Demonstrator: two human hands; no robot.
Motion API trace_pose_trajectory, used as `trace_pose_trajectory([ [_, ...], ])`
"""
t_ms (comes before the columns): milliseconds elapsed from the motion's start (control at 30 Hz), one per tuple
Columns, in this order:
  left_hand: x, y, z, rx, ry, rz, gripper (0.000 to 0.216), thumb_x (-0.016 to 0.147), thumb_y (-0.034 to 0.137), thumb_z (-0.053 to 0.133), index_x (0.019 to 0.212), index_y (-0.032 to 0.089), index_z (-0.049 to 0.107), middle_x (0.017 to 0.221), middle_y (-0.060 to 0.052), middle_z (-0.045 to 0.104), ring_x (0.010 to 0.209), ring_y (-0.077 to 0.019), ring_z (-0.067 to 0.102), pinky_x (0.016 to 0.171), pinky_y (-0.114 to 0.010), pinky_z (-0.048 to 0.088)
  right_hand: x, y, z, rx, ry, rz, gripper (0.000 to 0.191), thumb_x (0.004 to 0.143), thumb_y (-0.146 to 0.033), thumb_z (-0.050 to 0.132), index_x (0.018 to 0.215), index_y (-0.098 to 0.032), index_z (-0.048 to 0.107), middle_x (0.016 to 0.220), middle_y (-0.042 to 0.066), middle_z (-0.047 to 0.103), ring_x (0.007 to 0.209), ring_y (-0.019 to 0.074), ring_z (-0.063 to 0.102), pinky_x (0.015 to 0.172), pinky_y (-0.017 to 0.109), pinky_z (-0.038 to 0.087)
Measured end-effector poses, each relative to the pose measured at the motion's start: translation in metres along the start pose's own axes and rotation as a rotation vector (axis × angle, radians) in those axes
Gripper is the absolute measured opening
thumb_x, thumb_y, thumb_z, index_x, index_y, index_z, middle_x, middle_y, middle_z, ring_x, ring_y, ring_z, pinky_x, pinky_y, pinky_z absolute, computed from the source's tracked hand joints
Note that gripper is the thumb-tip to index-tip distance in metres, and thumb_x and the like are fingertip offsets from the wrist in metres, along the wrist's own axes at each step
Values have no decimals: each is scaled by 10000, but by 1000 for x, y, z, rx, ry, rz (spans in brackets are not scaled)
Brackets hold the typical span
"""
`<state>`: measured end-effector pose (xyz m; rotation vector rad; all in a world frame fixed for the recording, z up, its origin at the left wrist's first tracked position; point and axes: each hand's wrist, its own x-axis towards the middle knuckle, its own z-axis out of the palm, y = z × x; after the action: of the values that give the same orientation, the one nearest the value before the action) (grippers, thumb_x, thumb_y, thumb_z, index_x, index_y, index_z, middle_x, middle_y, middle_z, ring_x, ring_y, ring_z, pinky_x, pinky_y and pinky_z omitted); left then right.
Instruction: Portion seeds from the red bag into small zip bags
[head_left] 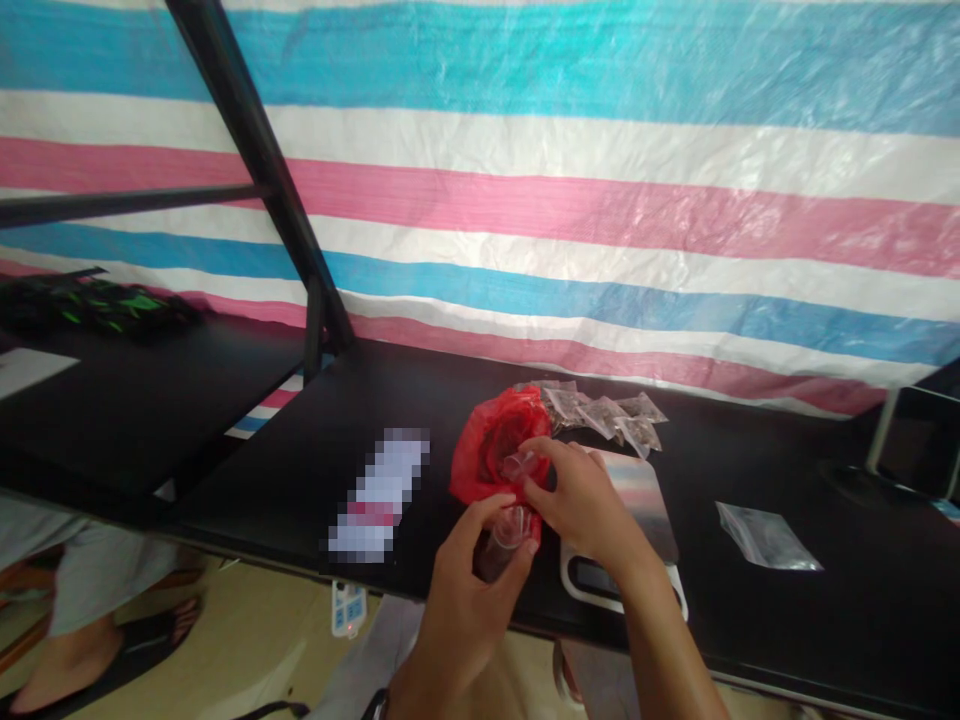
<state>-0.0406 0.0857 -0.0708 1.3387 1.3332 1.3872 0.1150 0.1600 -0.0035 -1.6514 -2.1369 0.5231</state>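
Observation:
My left hand is shut on a small clear bottle with dark contents, held tilted over the table's front edge. My right hand is above and to the right of it, with its thumb and fingers pinching a small clear cap or vial. That piece sits against a crumpled red plastic bag, which holds something dark. Just behind my right hand lie several small packets of brown material. Under my right wrist is a white digital scale with a shiny top, partly hidden.
The black table has a pixelated-out item left of my hands and a clear zip bag to the right. A striped tarp and a black metal frame bar stand behind. A screen stands far right. A person's leg shows lower left.

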Motion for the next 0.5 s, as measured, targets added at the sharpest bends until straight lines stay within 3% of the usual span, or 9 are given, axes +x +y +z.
trace_pose_trajectory([
  [133,5,-2,-3,-97,169,-51,340,853,398,847,1133,232,752,1049,-61,804,956,-230,779,887,-339,633,-3,2,-8,38,-45,-20,322,920,-174,654,1220,-260,732,1170,41,802,1100,260,676,998,401,361],
  [300,6,3,-6,-172,266,-44,384,829,422,880,1125,225,736,1064,-69,799,963,-227,781,878,-331,638,-10,-3,-13,34,-158,-93,306,867,-123,676,1131,-258,750,1155,30,810,1128,256,669,1012,387,360],
  [500,-7,8,-12,-157,437,147,308,832,311,900,1093,237,756,1067,-54,796,958,-197,779,864,-277,633,-13,-23,-4,-128,-190,-91,282,871,-112,676,1129,-199,748,1173,96,794,1189,306,637,1032,412,356],
])
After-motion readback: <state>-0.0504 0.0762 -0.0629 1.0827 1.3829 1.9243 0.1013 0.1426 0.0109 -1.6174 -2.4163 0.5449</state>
